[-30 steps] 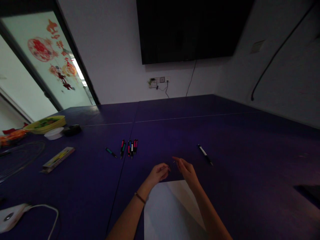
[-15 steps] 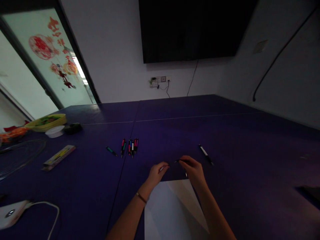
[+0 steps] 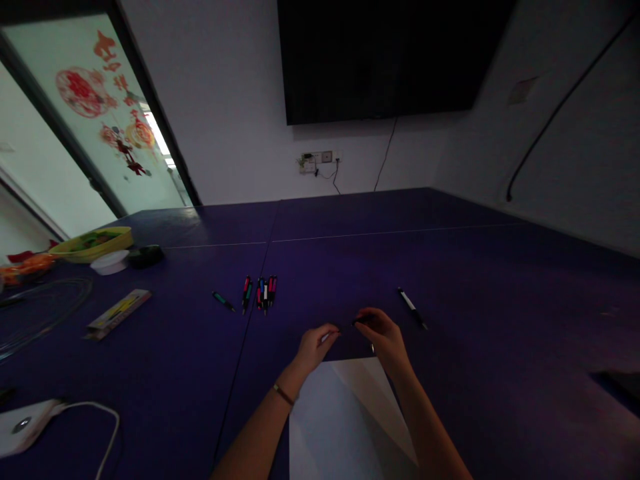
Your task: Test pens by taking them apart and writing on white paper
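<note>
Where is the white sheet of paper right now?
In the head view, the paper lies at bottom centre on the purple table, just nearer the camera than the left hand and right hand.

- A purple counter (image 3: 465,280) is spreading across the lower view, thin seams crossing its top.
- A pale wall (image 3: 225,127) is rising behind it, bearing a large black screen (image 3: 390,60).
- Sockets (image 3: 327,157) are sitting below the screen, a dark cable (image 3: 385,157) hanging nearby.
- On the right wall (image 3: 470,157), a thick dark line (image 3: 570,103) is slanting downward.
- Light is glowing through dark-framed glass (image 3: 155,187) at left, where red and orange decorations (image 3: 83,92) are showing.
</note>
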`<state>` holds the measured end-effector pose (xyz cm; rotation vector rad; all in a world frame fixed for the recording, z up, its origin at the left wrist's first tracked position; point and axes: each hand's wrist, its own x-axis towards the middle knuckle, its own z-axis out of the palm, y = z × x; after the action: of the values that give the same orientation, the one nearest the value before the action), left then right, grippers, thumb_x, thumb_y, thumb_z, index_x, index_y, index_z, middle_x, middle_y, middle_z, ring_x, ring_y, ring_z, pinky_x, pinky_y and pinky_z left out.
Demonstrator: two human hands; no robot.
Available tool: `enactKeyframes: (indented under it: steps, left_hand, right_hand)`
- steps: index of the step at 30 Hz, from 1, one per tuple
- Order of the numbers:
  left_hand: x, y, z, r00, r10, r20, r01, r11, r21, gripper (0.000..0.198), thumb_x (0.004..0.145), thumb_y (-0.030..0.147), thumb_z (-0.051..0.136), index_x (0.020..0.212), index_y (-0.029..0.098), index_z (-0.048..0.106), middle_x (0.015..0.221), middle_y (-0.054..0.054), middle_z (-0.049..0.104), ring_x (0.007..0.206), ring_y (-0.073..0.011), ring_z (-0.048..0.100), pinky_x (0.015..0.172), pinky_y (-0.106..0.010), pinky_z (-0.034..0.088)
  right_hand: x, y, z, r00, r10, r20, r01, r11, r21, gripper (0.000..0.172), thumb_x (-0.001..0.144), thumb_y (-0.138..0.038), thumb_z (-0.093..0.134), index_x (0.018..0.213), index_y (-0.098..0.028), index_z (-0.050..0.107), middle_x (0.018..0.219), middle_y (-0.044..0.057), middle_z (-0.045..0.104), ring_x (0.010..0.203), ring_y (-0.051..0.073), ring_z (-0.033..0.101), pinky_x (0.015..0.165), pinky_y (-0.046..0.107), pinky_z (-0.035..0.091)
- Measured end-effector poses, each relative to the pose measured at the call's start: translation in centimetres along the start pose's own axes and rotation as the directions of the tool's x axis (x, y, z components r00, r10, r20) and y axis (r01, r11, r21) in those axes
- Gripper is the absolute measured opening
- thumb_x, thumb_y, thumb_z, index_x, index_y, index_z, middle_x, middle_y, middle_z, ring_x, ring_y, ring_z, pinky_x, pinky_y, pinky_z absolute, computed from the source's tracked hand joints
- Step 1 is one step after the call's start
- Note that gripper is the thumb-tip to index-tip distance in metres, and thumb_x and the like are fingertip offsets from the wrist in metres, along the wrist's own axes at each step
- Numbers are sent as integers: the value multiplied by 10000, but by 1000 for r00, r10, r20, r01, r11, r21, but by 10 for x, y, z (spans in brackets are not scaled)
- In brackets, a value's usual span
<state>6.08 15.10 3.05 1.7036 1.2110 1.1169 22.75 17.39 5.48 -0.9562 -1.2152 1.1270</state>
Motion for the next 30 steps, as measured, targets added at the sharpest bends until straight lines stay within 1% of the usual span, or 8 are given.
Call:
enactKeyframes:
  steps: [4,7,10,13,17,23,26,30]
  left_hand:
    - [0,0,0,1000,-10,25,11,1000,-4,302,783,422,456,817,162,607,646,-3,568,603,-105,473,573,-210,345]
    - [1,-5,2,999,-37,26,39,996,-82,280,761,413,501,861,160,567,591,21,553,578,-101,482,576,-211,350]
    - [3,-11,5,998,-63,10,63,988,-140,279,735,405,543,852,152,555,669,-7,608,645,-117,527,622,-223,377]
    - [4,-13,5,998,-53,-13,51,991,-127,259,721,390,562,812,149,595,778,-43,636,719,-138,548,673,-243,397]
    - [3,-5,2,1000,3,11,-2,995,-97,242,707,372,579,803,161,648,855,-57,644,803,-165,557,743,-262,397]
    - [-1,4,-2,997,-66,43,71,987,-147,317,724,427,534,780,139,656,675,-23,616,538,-99,474,538,-226,383]
    - [-1,3,-2,997,-75,37,80,983,-167,328,705,444,549,755,137,655,644,-20,601,516,-90,448,509,-219,368]
    - [-1,1,-2,998,-60,18,61,989,-132,327,714,443,543,762,140,656,666,-32,608,557,-107,480,514,-219,373]
  right_hand:
    - [-3,-4,3,990,4,140,-5,1000,5,264,594,-334,689,804,-197,608,777,31,641,755,155,575,711,274,450]
    - [-4,-5,7,977,40,208,-29,998,-56,240,643,-388,636,783,-193,638,782,38,656,733,158,586,692,275,457]
    - [-4,-2,10,976,68,207,-51,995,-86,303,650,-447,609,808,-192,653,763,44,664,687,164,597,651,283,470]
    - [-4,1,10,981,73,181,-60,995,-80,364,624,-471,621,861,-195,651,753,47,666,686,180,607,660,304,478]
    - [-4,1,9,982,69,175,-52,994,-100,328,618,-449,632,831,-201,660,736,41,666,681,182,606,656,297,472]
    - [-4,-4,6,975,50,218,-13,986,-168,225,650,-380,611,747,-186,669,689,24,655,673,163,587,624,264,449]
    - [-4,-5,8,975,78,208,-39,982,-186,225,629,-377,623,731,-181,665,648,19,648,636,161,582,600,264,445]
    - [-6,-5,8,967,103,234,-46,971,-234,219,602,-362,644,716,-176,665,621,16,643,596,153,574,569,258,435]
